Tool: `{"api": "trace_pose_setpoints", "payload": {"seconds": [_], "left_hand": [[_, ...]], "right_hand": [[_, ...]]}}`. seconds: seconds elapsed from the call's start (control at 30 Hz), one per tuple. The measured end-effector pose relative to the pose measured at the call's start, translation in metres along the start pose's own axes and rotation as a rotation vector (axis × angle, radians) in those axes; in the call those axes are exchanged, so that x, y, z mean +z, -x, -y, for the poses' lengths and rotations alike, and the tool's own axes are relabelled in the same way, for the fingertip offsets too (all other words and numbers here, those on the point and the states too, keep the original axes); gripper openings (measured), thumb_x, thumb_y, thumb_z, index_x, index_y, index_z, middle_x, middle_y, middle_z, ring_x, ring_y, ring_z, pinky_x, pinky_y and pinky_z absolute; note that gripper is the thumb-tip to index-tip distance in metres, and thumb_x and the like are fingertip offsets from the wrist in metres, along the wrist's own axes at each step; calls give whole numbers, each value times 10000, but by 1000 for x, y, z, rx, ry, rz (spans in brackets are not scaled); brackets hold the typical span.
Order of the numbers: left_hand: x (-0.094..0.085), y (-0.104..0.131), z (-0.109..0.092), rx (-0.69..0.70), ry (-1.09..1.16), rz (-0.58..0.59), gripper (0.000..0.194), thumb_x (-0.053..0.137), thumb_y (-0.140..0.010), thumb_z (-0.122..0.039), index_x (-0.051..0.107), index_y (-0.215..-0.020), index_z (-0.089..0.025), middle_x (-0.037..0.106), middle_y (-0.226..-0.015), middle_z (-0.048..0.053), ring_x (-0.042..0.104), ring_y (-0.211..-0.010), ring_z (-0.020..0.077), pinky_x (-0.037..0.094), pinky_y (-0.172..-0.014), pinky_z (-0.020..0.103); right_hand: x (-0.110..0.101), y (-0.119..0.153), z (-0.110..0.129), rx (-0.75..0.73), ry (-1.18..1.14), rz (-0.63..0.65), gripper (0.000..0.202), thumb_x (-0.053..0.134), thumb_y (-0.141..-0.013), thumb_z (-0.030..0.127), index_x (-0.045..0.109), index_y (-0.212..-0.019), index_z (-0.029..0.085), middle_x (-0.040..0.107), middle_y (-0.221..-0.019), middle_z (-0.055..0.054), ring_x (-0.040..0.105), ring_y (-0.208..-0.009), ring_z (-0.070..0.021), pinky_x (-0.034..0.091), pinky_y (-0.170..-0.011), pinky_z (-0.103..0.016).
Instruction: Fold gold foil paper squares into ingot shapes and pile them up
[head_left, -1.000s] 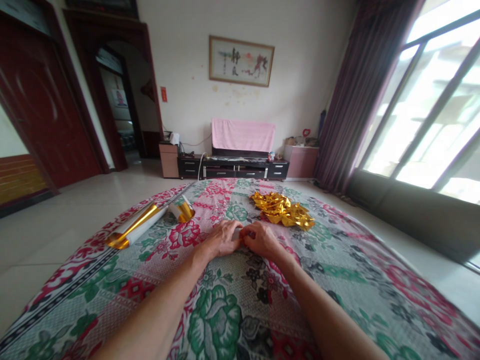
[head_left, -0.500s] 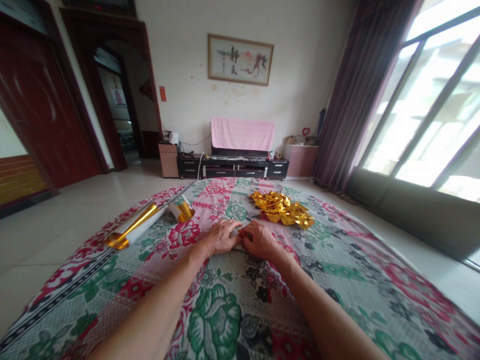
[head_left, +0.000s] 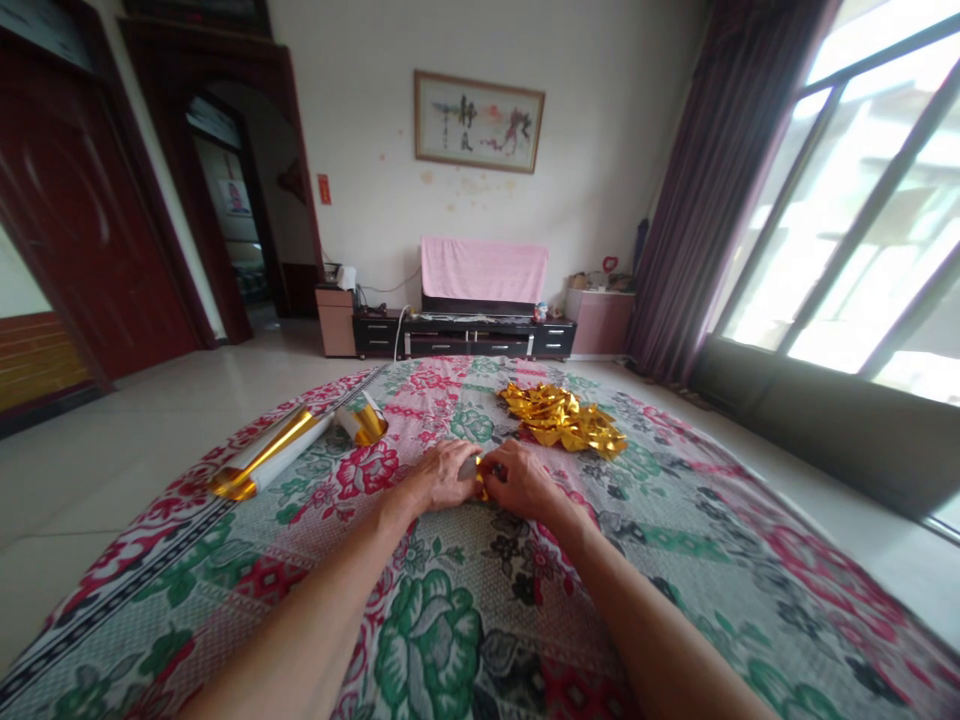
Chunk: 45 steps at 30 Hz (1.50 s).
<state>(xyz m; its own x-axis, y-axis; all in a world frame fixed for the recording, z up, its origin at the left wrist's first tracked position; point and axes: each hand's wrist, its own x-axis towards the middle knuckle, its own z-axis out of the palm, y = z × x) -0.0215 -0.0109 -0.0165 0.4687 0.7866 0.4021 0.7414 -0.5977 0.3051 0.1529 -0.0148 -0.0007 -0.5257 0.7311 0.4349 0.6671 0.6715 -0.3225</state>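
Note:
Close together over the middle of the flowered cloth (head_left: 540,640), my two hands meet at a small piece of gold foil paper (head_left: 480,474). Its grey-white back shows beside a strip of shiny gold. My left hand (head_left: 444,474) presses the sheet's left side, fingers together. Curled fingers of my right hand (head_left: 519,478) pinch its right side. Most of the sheet is hidden by the hands. Beyond my right hand lies a heap of folded gold foil pieces (head_left: 566,420).
At the left lie a loose roll of gold foil paper (head_left: 274,450) and a smaller curled foil sheet (head_left: 364,422). Past the cloth's far edge stands a black cabinet (head_left: 450,340) with a pink towel (head_left: 484,268) above it. A curtain and window are at the right.
A strip of gold now shows between my hands, where the sheet looked grey-white before. Both hands stay in nearly the same place. The heap and roll have not moved.

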Motion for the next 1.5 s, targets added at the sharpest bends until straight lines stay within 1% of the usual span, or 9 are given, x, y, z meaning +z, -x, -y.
{"api": "trace_pose_setpoints", "payload": {"seconds": [0.13,0.37,0.57,0.7,0.83,1.0,1.13,1.27,1.5], "left_hand": [[-2,1,-2,-28,15,1,434,615,-678,-273,544,-1096,-177,616,-1060,57,543,-1002,198,424,-901,321],[0,1,2,42,9,-21,176,610,-712,-260,640,-873,-197,624,-1010,37,552,-977,173,411,-907,306],[1,-1,4,44,-2,-39,189,652,-678,-264,659,-853,-191,630,-998,43,552,-987,184,405,-922,309],[2,-2,4,21,-6,-55,202,655,-669,-256,663,-858,-186,634,-1009,52,556,-990,188,412,-918,305],[5,-1,7,17,18,-74,209,654,-663,-270,656,-854,-186,644,-984,50,567,-966,188,421,-911,305],[7,-1,11,-6,-8,-119,297,628,-658,-227,623,-947,-159,633,-987,73,565,-963,195,427,-906,309],[7,0,14,-79,-66,-158,194,579,-676,-170,613,-867,-163,622,-936,68,558,-953,192,422,-892,310],[9,-1,15,-144,-132,-176,81,549,-713,-197,579,-786,-177,611,-849,48,556,-901,181,414,-866,316],[16,-6,14,-267,-170,-192,38,564,-683,-195,569,-714,-173,606,-826,49,554,-862,192,410,-837,325]], "right_hand": [[2,0,-1,7,35,-4,163,514,-711,121,670,-739,160,578,-722,-42,518,-722,-133,382,-648,-208],[4,5,-7,-21,74,-29,174,508,-761,179,674,-813,192,571,-791,-39,529,-748,-132,398,-681,-218],[7,8,-11,-77,45,-104,163,517,-777,175,659,-855,190,579,-934,-55,531,-844,-149,401,-780,-257],[9,6,-9,-149,0,-89,161,503,-773,122,643,-835,173,606,-897,-48,534,-840,-147,391,-797,-264],[11,5,-6,-118,-11,-57,147,487,-775,110,618,-743,169,605,-783,-32,532,-772,-136,384,-755,-250],[16,6,-3,-21,55,-90,122,500,-790,171,603,-724,171,573,-779,-33,513,-762,-134,363,-730,-246],[18,6,-1,-5,77,-93,114,504,-794,192,611,-756,181,553,-795,-32,503,-780,-138,353,-736,-248],[18,6,-1,15,73,-94,115,514,-794,206,618,-752,182,547,-804,-35,502,-792,-141,352,-749,-251],[18,6,-1,28,80,-92,115,514,-790,215,613,-740,180,546,-808,-36,499,-788,-141,356,-740,-250]]}}
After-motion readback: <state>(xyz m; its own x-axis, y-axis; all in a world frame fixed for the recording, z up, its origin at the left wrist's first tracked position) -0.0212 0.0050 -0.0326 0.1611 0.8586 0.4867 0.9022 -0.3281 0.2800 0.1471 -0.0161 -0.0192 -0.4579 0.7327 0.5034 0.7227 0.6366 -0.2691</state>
